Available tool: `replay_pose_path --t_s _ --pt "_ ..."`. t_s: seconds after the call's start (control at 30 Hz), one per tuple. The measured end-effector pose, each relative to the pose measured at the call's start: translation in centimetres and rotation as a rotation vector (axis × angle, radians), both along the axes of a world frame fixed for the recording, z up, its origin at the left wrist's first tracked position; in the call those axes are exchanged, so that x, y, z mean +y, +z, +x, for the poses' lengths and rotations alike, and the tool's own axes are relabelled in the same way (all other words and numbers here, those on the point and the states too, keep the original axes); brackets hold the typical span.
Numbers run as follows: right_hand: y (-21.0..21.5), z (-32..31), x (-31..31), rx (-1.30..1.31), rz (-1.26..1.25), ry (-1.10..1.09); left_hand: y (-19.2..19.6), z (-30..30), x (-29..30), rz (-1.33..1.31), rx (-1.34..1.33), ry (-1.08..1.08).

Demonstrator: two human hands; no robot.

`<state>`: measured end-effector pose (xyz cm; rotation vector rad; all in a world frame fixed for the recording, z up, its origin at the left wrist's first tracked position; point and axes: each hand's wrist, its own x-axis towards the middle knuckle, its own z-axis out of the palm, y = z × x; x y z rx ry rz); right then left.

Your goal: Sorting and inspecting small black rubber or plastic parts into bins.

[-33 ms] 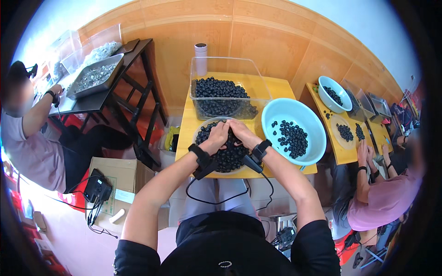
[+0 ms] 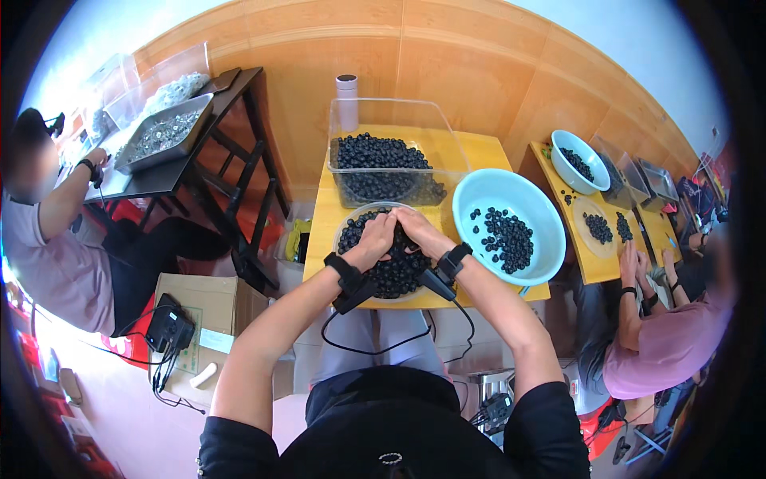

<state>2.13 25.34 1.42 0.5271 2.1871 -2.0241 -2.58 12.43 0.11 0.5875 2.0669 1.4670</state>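
Head view: both hands meet over a shallow round bowl (image 2: 344, 226) heaped with small dark round berries (image 2: 391, 275), which sits on a small yellow wooden table (image 2: 320, 227) directly under the palms. The left hand (image 2: 377, 238) is curled shut, knuckles up, resting on the heap. The right hand (image 2: 416, 227) is curled too, its fingertips touching those of the left. Whether a berry is pinched between them is hidden. Each wrist carries a black band with a cable hanging toward the lap.

Beyond the knuckles stands a clear rectangular plastic tub (image 2: 389, 116) part-filled with the same berries. Just beside the right hand is a wide light-blue plastic bowl (image 2: 472, 199) with a thinner scatter of berries in it.

As a judgement, the heaped bowl lies close to the table edge nearest the person, so pressure from the resting hands could tip it or send berries rolling off. The blue bowl overhangs the table's right edge, and a nudge from the right forearm could shift it. The loose cables could snag on the table edge.

Against the earlier frame nothing visibly differs: hands, bowls and tub lie the same
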Motion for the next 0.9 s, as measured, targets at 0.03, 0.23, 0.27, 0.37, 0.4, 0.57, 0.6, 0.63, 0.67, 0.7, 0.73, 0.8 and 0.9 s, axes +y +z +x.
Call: replay_pose_path --t_s 0.03,0.23,0.27,0.37,0.4,0.57,0.6,0.63,0.67,0.7,0.73,0.8,0.9 --pt "-0.5 0.3 0.0 0.07 0.041 0.03 -0.7 0.2 -0.5 0.028 0.173 -0.038" --pt "0.2 2.4 -0.4 -0.026 0.091 0.079 0.9 1.7 -2.9 -0.063 -0.108 -0.055" --pt "0.0 2.5 0.1 -0.014 0.078 0.121 1.3 2.2 -3.0 -0.038 -0.072 -0.037" --pt "1.0 3.1 -0.1 0.069 0.127 0.218 0.7 2.1 -5.2 -0.039 0.165 -0.155" --pt "2.6 3.7 -0.7 -0.048 0.064 0.189 0.6 2.1 -5.8 0.007 0.4 -0.232" --pt "3.0 5.6 0.2 -0.033 0.095 0.093 2.6 4.4 -7.2 0.062 0.339 -0.151" --pt "3.4 6.1 0.0 0.014 0.116 0.035 2.6 4.6 -7.5 0.097 0.186 -0.084" --pt "3.5 6.6 -0.1 0.06 0.138 -0.023 2.1 4.6 -7.8 0.164 0.104 0.006" --pt "2.9 7.0 -0.2 0.06 0.142 -0.021 1.8 4.6 -8.2 0.168 0.104 0.008" --pt "1.6 7.6 -0.2 0.246 0.289 -0.143 1.2 4.5 -8.7 0.249 0.107 0.121" --pt "0.6 8.4 -0.2 0.431 0.44 -0.266 0.7 4.3 -9.1 0.331 0.107 0.232" --pt "0.3 10.4 -1.2 0.456 0.456 -0.349 0.0 3.6 -10.4 0.269 0.198 0.297" --pt "-0.7 14.3 -2.0 0.367 0.629 -0.524 -2.6 2.3 -11.0 0.13 0.543 0.414"
